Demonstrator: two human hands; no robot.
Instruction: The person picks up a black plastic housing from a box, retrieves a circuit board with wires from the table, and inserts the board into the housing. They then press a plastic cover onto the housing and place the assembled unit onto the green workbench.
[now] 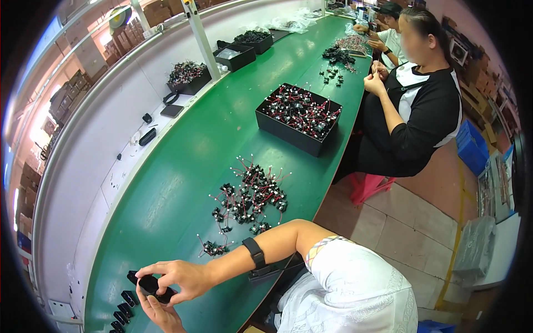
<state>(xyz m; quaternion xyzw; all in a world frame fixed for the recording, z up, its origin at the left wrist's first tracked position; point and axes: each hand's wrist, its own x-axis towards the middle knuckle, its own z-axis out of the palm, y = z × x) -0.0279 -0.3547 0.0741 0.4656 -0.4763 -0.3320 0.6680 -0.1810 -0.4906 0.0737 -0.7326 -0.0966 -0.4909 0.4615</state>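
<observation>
A small black hollow plastic part [149, 284] is held between my two hands near the table's lower left. My left hand [160, 315] grips it from below, fingers closed around its side. Reaching in from the right, my right hand [189, 279] has its index finger over the far rim, and the other fingertips are at the part's opening. What lies inside the part is too dark to make out. Beside my hands, several small black parts [120, 316] stand in a row along the left. A loose pile of small black components with red wires and white connectors [252, 191] lies beyond my right forearm.
A black box [294, 139] full of wired components stands farther along the green table [183, 161]. Black bins [191, 83] line the left ledge. On the right sit co-workers [416, 105], handling small pieces. A pink stool [369, 187] and blue crate [472, 147] are on the floor.
</observation>
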